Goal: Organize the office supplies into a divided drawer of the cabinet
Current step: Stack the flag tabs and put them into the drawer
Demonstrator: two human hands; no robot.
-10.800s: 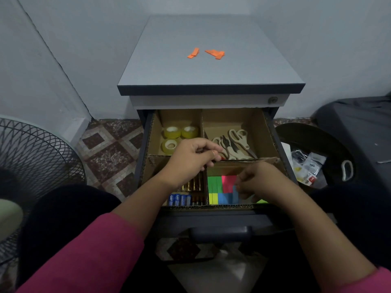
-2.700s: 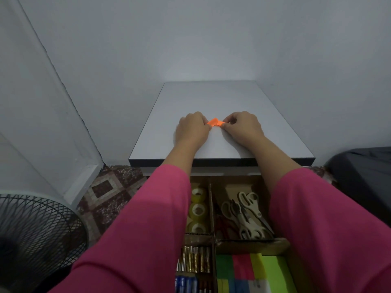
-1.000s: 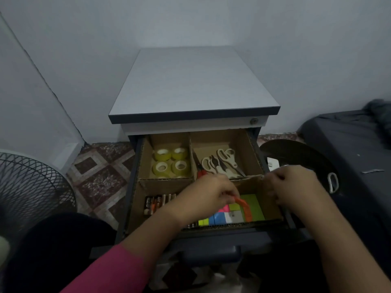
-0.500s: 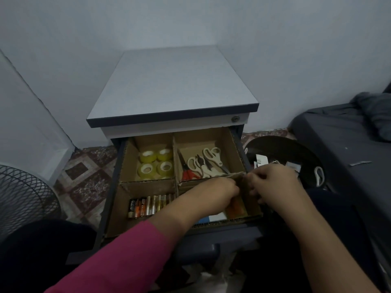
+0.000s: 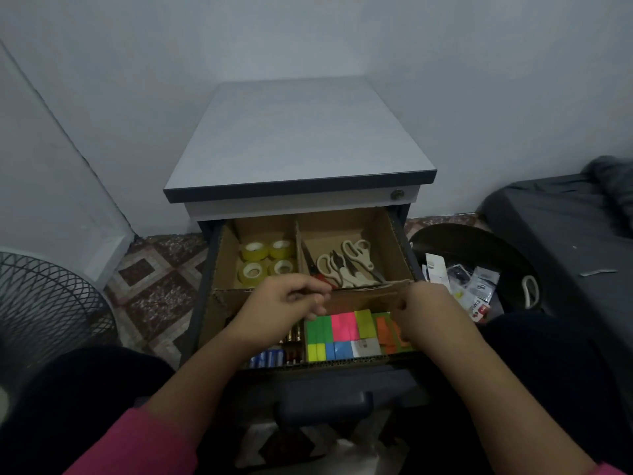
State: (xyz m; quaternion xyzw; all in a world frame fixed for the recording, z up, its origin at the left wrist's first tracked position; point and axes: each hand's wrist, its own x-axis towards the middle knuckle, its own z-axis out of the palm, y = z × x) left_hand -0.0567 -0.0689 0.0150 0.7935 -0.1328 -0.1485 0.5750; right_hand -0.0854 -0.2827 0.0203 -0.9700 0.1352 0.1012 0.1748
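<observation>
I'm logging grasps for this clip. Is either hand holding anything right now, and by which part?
Neither visibly. The left hand is loosely curled over the drawer, empty. The right hand hovers beside the orange notes; contact cannot be told.

No text can be read with certainty. The small packets (image 5: 474, 296) in the dark basket (image 5: 513, 255) at the right of the cabinet carry printing, and one has a red label (image 5: 479, 309) with white letters, but these are too small and blurred to make out. The batteries (image 5: 270, 356) in the drawer also show markings that stay illegible.
</observation>
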